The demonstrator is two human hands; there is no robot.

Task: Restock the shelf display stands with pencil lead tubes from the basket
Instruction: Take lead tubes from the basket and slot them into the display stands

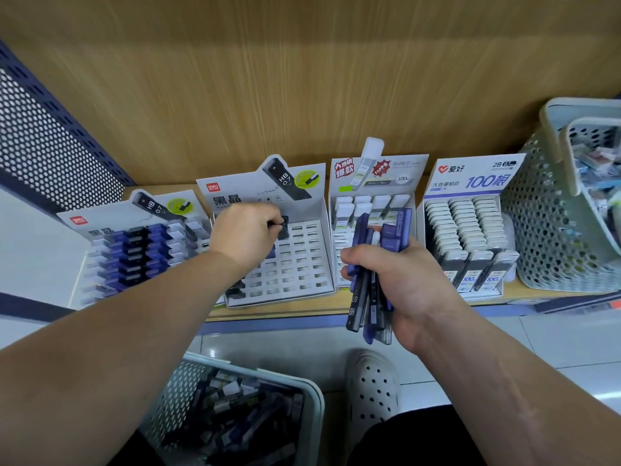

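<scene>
Wood panelling backs the shelf (369, 307), where 4 cardboard display stands sit in a row. My left hand (245, 235) reaches over the second stand from the left (299, 260), its grip pinching a dark lead tube (284, 227) at the far rows of mostly bare slots. My right hand (400, 284) hovers near the shelf's front edge, its grip pressed around a bundle of blue and black lead tubes (373, 267) standing upright. At far left, a stand (141, 250) is packed with blue and black tubes. On the floor near me, a pale perforated basket (312, 398) holds many more tubes. Another basket (544, 230) sits on the shelf at the right end, beside the 100-count stand (470, 230).
</scene>
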